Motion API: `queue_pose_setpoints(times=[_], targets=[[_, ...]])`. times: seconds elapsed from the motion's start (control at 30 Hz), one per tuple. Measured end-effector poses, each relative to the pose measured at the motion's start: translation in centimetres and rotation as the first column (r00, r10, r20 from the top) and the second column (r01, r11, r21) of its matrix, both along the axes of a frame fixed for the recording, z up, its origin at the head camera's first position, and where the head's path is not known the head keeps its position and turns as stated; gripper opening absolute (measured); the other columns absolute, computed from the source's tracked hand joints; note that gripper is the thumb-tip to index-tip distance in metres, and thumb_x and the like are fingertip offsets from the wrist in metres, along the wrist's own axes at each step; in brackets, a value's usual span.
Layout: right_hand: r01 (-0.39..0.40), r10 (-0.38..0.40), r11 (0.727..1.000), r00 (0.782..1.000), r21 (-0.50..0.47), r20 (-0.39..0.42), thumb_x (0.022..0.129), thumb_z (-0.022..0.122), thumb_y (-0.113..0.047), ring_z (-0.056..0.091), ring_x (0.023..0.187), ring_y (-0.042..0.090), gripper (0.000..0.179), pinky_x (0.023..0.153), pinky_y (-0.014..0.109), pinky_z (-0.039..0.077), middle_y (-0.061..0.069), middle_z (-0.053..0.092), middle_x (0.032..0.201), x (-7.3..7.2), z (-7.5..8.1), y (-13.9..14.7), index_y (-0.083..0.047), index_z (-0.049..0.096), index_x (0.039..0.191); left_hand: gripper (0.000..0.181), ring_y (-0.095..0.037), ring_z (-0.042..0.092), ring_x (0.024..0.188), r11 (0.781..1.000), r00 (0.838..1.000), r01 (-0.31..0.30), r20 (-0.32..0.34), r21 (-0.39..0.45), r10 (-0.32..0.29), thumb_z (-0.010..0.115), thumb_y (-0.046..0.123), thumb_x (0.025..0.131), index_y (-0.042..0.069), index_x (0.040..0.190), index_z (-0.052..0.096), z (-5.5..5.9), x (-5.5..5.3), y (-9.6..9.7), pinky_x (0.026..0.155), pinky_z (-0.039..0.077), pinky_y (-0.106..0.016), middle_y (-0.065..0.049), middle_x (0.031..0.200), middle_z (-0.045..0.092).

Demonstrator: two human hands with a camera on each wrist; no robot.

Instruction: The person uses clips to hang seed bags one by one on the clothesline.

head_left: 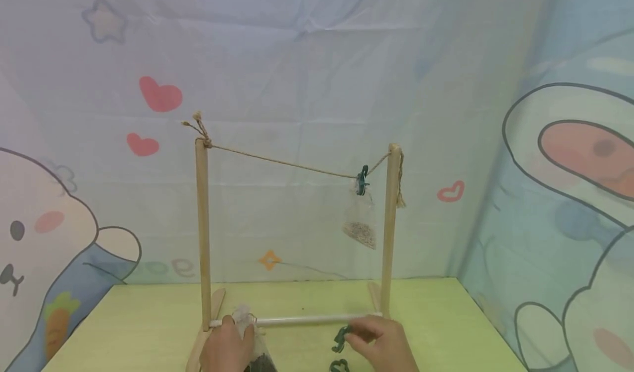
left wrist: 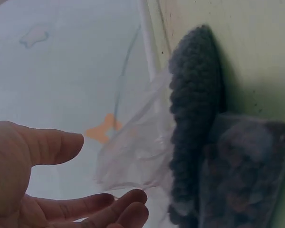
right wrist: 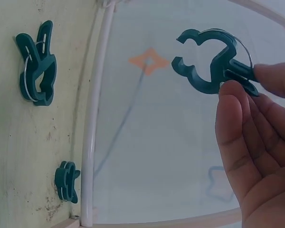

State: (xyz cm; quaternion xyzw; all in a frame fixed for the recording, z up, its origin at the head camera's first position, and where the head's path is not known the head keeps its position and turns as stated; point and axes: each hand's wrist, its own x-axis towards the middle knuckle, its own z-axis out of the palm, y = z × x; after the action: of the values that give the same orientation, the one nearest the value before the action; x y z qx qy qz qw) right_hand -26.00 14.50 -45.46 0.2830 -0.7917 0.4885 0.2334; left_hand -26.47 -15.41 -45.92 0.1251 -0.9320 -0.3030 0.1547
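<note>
My right hand (head_left: 378,342) pinches the handles of a dark green plastic clip (right wrist: 204,61) between thumb and fingers, and its curved jaws stand apart. My left hand (head_left: 228,344) is at the loose top of a clear plastic bag (left wrist: 137,147) filled with dark, bumpy pieces (left wrist: 194,118). In the left wrist view, the thumb and fingers are spread apart, with the fingertips right at the bag's thin edge. Another clear bag of dark, mixed pieces (left wrist: 242,171) lies beside it on the table.
A wooden frame with two posts (head_left: 203,234) carries a slack rope (head_left: 282,162). Near the right post, a green clip (head_left: 362,180) holds a small bag of pale grains (head_left: 360,231) on it. More green clips (right wrist: 38,66) lie on the yellow table (head_left: 421,300).
</note>
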Motion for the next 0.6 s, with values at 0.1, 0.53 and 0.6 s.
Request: queue_pose_setpoints(times=[0.1,0.53,0.6], targets=[[-0.019,0.019,1.0,1.0,-0.015,0.024,0.085,0.081,0.001,0.068,0.072,0.001,0.008,0.061,0.025,0.06,0.004,0.077,0.083,0.0,-0.1,0.1,-0.003,0.08,0.092,0.05,-0.03,0.065,0.063,0.998,0.999,0.015,0.04,0.062,-0.018,0.072,0.025,0.093,-0.016,0.119,0.059,-0.4,-0.5,-0.2,0.054,0.053,-0.045,-0.019,0.077,0.068],[-0.102,0.101,0.995,0.995,-0.015,-0.014,0.09,0.077,0.0,0.065,0.066,0.002,0.005,0.052,0.026,0.057,0.005,0.075,0.076,-0.3,-0.5,0.4,-0.001,0.08,0.092,0.046,-0.021,0.065,0.074,0.95,0.996,0.075,-0.063,0.303,-0.059,0.077,0.015,0.089,-0.009,0.126,0.063,-0.9,-1.4,-0.5,0.06,0.053,-0.037,-0.006,0.084,0.07],[-0.109,0.108,0.994,0.994,-0.016,-0.023,0.09,0.076,0.001,0.065,0.065,0.002,0.005,0.052,0.026,0.057,0.007,0.075,0.076,-0.4,-0.5,0.4,-0.001,0.08,0.092,0.042,-0.021,0.066,0.074,0.942,0.995,0.096,-0.069,0.321,-0.078,0.077,0.014,0.089,-0.008,0.123,0.065,-0.8,-1.3,-0.5,0.06,0.053,-0.037,-0.006,0.084,0.07]])
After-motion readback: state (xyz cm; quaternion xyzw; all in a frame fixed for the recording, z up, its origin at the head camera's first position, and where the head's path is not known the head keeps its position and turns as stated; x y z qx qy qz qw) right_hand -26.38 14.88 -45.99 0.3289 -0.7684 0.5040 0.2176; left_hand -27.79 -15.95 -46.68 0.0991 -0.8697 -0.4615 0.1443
